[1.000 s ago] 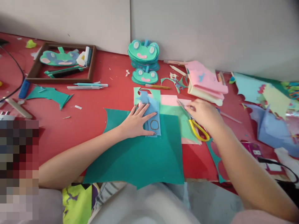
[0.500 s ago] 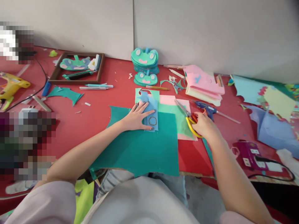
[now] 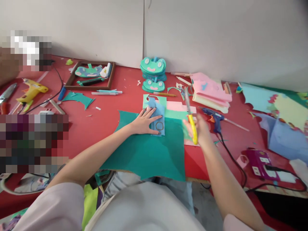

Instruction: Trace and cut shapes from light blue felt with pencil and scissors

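Observation:
My left hand point(image 3: 143, 123) lies flat with its fingers spread, over a blue felt piece point(image 3: 160, 116) that has a small oval drawn on it. Under it spreads a big dark green sheet point(image 3: 154, 157). My right hand point(image 3: 201, 130) grips scissors point(image 3: 192, 123) by their yellow handle, blurred, with the blades pointing away from me. The scissors are above light green and pink sheets point(image 3: 179, 105). Behind my left hand stand stacked green frog faces point(image 3: 153, 66) with white eyes and pink mouths.
A blue glue gun point(image 3: 216, 119) with a cord lies right of my right hand, and a purple power socket point(image 3: 261, 165) sits nearer me. Folded pink felt point(image 3: 208, 88) is at the back. Left are a brown frame point(image 3: 89, 87) and a yellow glue gun point(image 3: 33, 90).
My right hand has raised the scissors and turned them from pointing left to pointing away from me. My left hand stays on the blue piece. The view has shifted slightly.

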`<control>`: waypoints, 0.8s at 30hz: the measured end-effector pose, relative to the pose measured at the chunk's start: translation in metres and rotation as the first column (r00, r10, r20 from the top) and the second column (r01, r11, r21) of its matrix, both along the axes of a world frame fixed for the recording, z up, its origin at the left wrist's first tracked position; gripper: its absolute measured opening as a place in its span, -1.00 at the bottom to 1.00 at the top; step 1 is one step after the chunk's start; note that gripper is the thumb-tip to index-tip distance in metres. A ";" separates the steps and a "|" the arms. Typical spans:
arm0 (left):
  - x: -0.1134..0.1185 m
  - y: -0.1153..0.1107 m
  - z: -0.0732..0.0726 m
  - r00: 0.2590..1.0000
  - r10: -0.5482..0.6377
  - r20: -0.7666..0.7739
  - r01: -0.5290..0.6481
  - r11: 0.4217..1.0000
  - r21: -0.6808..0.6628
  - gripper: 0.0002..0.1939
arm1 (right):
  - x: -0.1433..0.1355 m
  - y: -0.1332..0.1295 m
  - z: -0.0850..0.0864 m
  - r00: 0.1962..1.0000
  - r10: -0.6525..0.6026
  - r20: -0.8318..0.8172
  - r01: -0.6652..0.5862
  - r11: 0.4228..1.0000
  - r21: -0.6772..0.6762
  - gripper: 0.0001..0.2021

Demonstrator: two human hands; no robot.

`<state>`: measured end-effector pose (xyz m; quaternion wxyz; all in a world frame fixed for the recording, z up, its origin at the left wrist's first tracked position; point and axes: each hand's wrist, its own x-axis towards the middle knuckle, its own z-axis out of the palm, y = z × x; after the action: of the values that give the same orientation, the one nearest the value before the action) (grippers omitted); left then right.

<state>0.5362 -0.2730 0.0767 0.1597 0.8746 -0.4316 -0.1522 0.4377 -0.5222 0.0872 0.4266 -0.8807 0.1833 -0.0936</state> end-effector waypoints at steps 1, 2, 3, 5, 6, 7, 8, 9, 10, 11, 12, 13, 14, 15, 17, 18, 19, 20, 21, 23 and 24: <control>-0.001 0.000 0.002 1.000 0.003 0.000 -0.003 1.000 0.008 -0.11 | 0.003 0.010 -0.002 0.998 0.041 -0.044 -0.038 0.997 0.060 -0.67; -0.001 -0.001 0.004 1.000 0.006 -0.001 -0.006 1.000 0.018 -0.11 | 0.005 0.020 -0.003 0.995 0.069 -0.076 -0.059 0.990 0.125 -0.67; -0.002 -0.001 0.006 1.000 0.010 -0.005 -0.010 1.000 0.029 -0.11 | 0.008 0.029 -0.003 0.990 0.090 -0.106 -0.063 0.971 0.230 -0.66; -0.002 -0.002 0.009 1.000 0.015 -0.019 -0.014 0.999 0.051 -0.10 | 0.014 0.044 0.002 0.989 0.072 -0.127 -0.017 0.922 0.388 -0.65; -0.002 -0.003 0.010 1.000 0.015 -0.027 -0.013 0.998 0.062 -0.10 | 0.017 0.050 0.004 0.989 0.046 -0.137 0.022 0.890 0.455 -0.65; -0.002 -0.003 0.011 0.999 0.014 -0.032 -0.012 0.997 0.070 -0.10 | 0.021 0.054 0.007 0.989 0.016 -0.147 0.063 0.855 0.515 -0.65; -0.001 -0.004 0.011 0.999 0.013 -0.035 -0.010 0.997 0.073 -0.10 | 0.025 0.057 0.009 0.987 -0.009 -0.159 0.100 0.813 0.574 -0.64; -0.001 -0.004 0.010 0.999 0.012 -0.034 -0.009 0.997 0.072 -0.10 | 0.028 0.059 0.010 0.986 -0.025 -0.168 0.126 0.770 0.626 -0.63; -0.001 -0.004 0.009 0.999 0.011 -0.031 -0.009 0.998 0.068 -0.11 | 0.031 0.060 0.011 0.985 -0.031 -0.172 0.138 0.744 0.654 -0.62; 0.000 -0.004 0.008 1.000 0.010 -0.026 -0.008 0.998 0.060 -0.11 | 0.033 0.061 0.011 0.984 -0.032 -0.174 0.143 0.727 0.672 -0.60; 0.000 -0.003 0.006 1.000 0.010 -0.018 -0.009 0.999 0.050 -0.12 | 0.034 0.062 0.010 0.985 -0.030 -0.171 0.140 0.719 0.681 -0.57; 0.000 -0.003 0.005 1.000 0.009 -0.010 -0.009 0.999 0.040 -0.13 | 0.035 0.062 0.010 0.986 -0.027 -0.167 0.136 0.717 0.684 -0.55; 0.000 -0.002 0.004 1.000 0.007 -0.003 -0.007 0.999 0.032 -0.13 | 0.034 0.063 0.009 0.986 -0.025 -0.162 0.132 0.712 0.690 -0.52; -0.001 -0.002 0.003 1.000 0.006 0.002 -0.006 1.000 0.024 -0.13 | 0.034 0.063 0.009 0.987 -0.026 -0.157 0.129 0.707 0.695 -0.50; -0.001 -0.001 0.002 1.000 0.004 0.009 -0.004 1.000 0.010 -0.13 | 0.033 0.064 0.009 0.988 -0.035 -0.147 0.130 0.697 0.705 -0.47; -0.001 -0.001 0.002 1.000 0.004 0.010 -0.004 1.000 0.005 -0.13 | 0.033 0.063 0.009 0.989 -0.041 -0.145 0.133 0.692 0.709 -0.47; -0.001 -0.001 0.002 1.000 0.007 0.011 -0.007 1.000 0.001 -0.13 | 0.033 0.063 0.010 0.989 -0.044 -0.143 0.134 0.688 0.713 -0.47; -0.001 -0.001 0.001 1.000 0.012 0.011 -0.012 1.000 -0.002 -0.13 | 0.034 0.063 0.010 0.989 -0.042 -0.142 0.132 0.685 0.717 -0.48; -0.001 -0.001 0.001 1.000 0.015 0.011 -0.015 1.000 -0.005 -0.12 | 0.035 0.062 0.011 0.989 -0.037 -0.141 0.128 0.683 0.719 -0.48; -0.001 -0.001 -0.001 1.000 0.017 0.015 -0.017 1.000 -0.010 -0.13 | 0.038 0.061 0.012 0.989 -0.025 -0.143 0.121 0.685 0.718 -0.48; 0.000 -0.001 -0.002 1.000 0.017 0.019 -0.017 1.000 -0.011 -0.12 | 0.040 0.060 0.012 0.989 -0.020 -0.147 0.120 0.690 0.714 -0.48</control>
<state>0.5361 -0.2736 0.0747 0.1617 0.8787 -0.4267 -0.1400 0.4778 -0.4623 0.0991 0.7210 -0.6395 0.2657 0.0259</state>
